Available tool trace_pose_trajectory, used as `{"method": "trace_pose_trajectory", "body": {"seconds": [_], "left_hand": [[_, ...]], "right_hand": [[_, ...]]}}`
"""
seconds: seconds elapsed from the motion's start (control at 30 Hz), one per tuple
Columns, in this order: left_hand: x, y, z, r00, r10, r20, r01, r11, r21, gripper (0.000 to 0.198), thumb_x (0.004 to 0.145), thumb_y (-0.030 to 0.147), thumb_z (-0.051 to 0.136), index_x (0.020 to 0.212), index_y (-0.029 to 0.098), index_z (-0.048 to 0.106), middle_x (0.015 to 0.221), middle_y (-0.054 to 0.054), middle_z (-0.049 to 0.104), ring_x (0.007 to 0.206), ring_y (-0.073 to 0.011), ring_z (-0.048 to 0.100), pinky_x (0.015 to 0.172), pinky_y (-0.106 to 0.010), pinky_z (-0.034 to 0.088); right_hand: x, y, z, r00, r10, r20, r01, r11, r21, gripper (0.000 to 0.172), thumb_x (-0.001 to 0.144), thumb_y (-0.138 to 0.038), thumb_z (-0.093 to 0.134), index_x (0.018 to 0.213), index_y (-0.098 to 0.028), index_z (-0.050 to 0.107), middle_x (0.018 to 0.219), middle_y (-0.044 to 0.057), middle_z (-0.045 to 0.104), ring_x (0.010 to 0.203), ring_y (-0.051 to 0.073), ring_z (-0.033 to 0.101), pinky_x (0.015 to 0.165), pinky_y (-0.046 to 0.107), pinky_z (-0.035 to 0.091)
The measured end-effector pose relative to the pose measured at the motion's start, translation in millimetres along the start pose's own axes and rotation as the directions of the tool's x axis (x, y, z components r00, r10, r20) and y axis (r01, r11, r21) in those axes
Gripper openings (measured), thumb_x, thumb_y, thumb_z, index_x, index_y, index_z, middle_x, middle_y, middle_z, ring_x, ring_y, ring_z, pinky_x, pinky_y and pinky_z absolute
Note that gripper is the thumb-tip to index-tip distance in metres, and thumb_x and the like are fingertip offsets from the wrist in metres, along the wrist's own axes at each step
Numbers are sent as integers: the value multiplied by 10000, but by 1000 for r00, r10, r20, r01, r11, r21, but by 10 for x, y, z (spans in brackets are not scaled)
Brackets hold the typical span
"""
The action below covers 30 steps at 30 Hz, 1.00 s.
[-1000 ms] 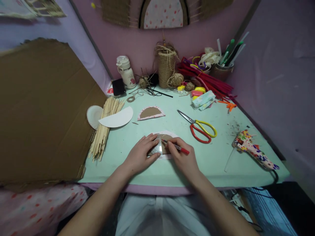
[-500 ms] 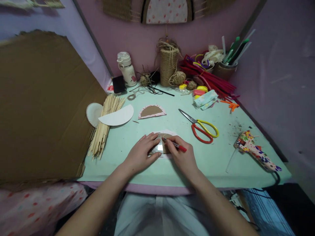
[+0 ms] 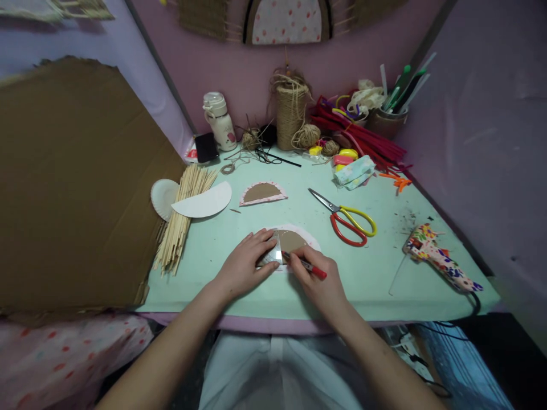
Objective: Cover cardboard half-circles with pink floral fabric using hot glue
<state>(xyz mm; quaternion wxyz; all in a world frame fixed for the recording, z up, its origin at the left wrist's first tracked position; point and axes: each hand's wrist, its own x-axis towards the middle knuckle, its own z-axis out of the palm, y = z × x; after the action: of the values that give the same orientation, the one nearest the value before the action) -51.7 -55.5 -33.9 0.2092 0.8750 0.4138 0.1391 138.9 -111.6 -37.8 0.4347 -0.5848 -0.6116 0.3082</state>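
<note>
Table: pale green on top
Scissors: just beyond the right hand
Glue gun: well right of that hand
Skewers: left of the left hand

Red-ended pen, brown cardboard half-circle, red-and-yellow-handled scissors, multicoloured flower-patterned glue gun, pale green tabletop.

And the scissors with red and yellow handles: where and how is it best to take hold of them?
Probably by the red loop and yellow loop together, from the near right, with the right hand after it puts down the pen. The scissors lie flat, their loops toward that side and the blades pointing away to the far left.
</note>
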Motion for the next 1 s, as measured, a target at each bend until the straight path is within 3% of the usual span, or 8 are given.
{"method": "trace_pose_trajectory", "body": {"seconds": [0.3, 0.6, 1.0], "left_hand": [[8, -4, -2, 1000, 12, -8, -12, 1000, 0, 478, 893, 387, 560, 1340, 220, 524, 1501, -97, 450, 1409, -270, 372, 1159, -528, 287], [2, -14, 7, 1000, 10, -10, -10, 1000, -1, 457, 888, 386, 566, 1310, 213, 549, 1497, -105, 454, 1406, -271, 376, 1157, -526, 293], [2, 10, -7, 1000, 1, -4, -1, 1000, -20, 468, 892, 388, 558, 1324, 209, 541, 1498, -115, 449, 1409, -274, 372, 1158, -529, 286]], "right_hand": [[-137, -83, -108, 999, 30, 23, -30, 1000, -9, 208, 868, -245, 542, 666, -205, 570, 624, -20, 598, 606, 130, 525, 591, 233, 379], [80, -15, -22, 997, 74, -36, -69, 992, 107, 162, 889, -320, 558, 840, -210, 667, 800, 11, 708, 722, 167, 625, 670, 256, 452], [148, 24, 32, 998, 49, -30, -47, 996, 77, 178, 888, -314, 549, 903, -217, 697, 832, 14, 731, 750, 178, 655, 681, 268, 480]]}}
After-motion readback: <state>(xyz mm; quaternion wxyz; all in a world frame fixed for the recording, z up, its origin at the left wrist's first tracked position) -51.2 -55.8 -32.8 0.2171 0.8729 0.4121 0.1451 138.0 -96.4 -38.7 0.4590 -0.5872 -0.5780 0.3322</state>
